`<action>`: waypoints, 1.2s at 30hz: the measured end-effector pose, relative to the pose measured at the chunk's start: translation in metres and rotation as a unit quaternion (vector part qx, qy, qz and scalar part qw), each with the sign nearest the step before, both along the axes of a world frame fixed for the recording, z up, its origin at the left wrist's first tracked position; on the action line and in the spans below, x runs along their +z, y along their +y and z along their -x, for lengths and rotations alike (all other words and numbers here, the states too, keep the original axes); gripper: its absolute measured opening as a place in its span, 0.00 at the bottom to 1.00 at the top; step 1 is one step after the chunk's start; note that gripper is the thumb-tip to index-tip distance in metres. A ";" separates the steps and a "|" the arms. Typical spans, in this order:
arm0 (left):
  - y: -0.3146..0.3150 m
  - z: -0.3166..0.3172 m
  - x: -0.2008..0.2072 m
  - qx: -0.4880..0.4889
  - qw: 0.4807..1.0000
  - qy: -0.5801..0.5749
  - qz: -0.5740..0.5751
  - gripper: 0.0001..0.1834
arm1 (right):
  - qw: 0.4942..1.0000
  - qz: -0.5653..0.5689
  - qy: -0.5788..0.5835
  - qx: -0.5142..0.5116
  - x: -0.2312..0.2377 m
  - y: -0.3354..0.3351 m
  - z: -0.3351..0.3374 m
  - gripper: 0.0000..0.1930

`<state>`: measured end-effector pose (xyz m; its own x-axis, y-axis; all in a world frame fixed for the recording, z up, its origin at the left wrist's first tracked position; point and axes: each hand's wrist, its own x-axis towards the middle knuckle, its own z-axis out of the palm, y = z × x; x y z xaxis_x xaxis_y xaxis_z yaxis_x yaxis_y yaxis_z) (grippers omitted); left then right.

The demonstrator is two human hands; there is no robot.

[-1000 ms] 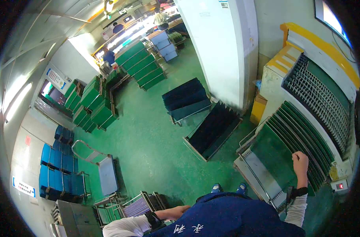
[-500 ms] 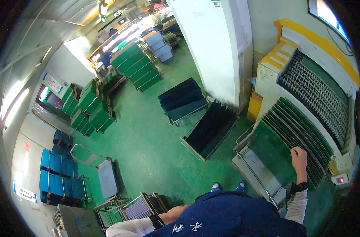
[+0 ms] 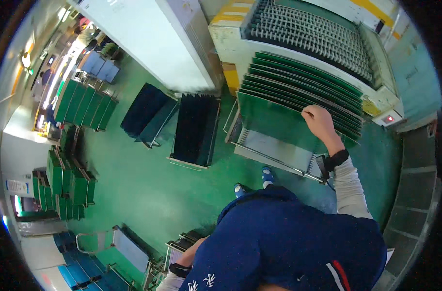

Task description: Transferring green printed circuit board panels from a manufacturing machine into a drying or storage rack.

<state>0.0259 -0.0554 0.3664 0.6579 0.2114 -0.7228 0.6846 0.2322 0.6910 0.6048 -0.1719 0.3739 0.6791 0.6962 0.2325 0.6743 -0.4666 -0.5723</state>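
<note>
My right hand [image 3: 319, 122] is closed, its fingertips pinched at the top edge of the front green board [image 3: 274, 119]. That board leans toward me in a metal rack [image 3: 279, 155], ahead of a row of several upright green boards [image 3: 303, 87]. A black band with a small dark device circles my right wrist. My left hand [image 3: 193, 252] hangs low at my side, near a small rack of boards [image 3: 171, 254]. My dark blue apron hides its fingers.
Behind the boards stands a machine with rows of rollers [image 3: 308, 39] and a red-lit box [image 3: 388, 119]. Two racks of dark boards [image 3: 194, 131] stand left, near a tall white cabinet [image 3: 153, 43]. Farther left are green board stacks [image 3: 80, 106] and a flat trolley [image 3: 130, 250].
My view has turned right, so the rack and machine now lie more squarely ahead. My right hand stays at the front green board's edge. My left arm is now more hidden.
</note>
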 end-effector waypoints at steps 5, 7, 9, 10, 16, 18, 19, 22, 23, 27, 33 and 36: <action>0.060 -0.041 0.035 -0.127 0.989 -0.054 0.048 0.16 | 0.999 0.037 0.022 -0.005 0.001 -0.005 0.004 0.06; 0.083 -0.039 0.024 -0.029 0.995 -0.011 0.095 0.15 | 1.000 0.027 0.007 -0.007 0.000 -0.002 0.009 0.06; 0.109 -0.036 0.009 -0.012 0.997 -0.074 0.019 0.18 | 0.998 0.020 -0.058 0.004 -0.003 0.006 0.014 0.08; 0.125 -0.024 -0.012 0.042 0.986 -0.151 0.061 0.18 | 0.994 0.020 -0.102 0.025 -0.008 0.005 0.014 0.09; 0.206 -0.071 0.064 0.102 0.959 -0.161 -0.209 0.17 | 0.998 0.048 0.015 0.035 -0.041 -0.017 -0.012 0.15; 0.223 -0.066 0.081 0.088 0.948 -0.197 -0.233 0.16 | 0.997 0.059 0.036 0.046 -0.057 -0.027 -0.029 0.17; 0.229 -0.057 0.091 0.074 0.948 -0.163 -0.263 0.17 | 0.995 0.069 0.035 0.066 -0.058 -0.024 -0.033 0.17; 0.253 -0.034 0.121 0.016 0.934 -0.058 -0.353 0.17 | 0.989 0.116 0.040 0.077 -0.061 -0.015 -0.037 0.18; 0.253 -0.032 0.142 0.052 0.932 -0.043 -0.357 0.17 | 0.983 0.170 0.028 0.065 -0.060 -0.011 -0.039 0.17; 0.280 -0.003 0.206 0.082 0.868 0.054 -0.486 0.18 | 0.955 0.261 -0.058 0.131 -0.101 -0.012 -0.091 0.17; 0.329 0.079 0.206 0.215 0.852 -0.109 -0.466 0.21 | 0.941 0.322 -0.020 0.102 -0.099 0.009 -0.084 0.20; 0.315 0.104 0.124 0.281 0.805 -0.082 -0.516 0.17 | 0.940 0.302 -0.156 0.010 -0.125 -0.008 -0.101 0.22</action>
<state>-0.0778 0.2594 0.4907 0.3181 0.9411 0.1144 0.5520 -0.2819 0.7848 0.7055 -0.1797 0.2491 0.6294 0.7767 -0.0238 0.7771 -0.6291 0.0196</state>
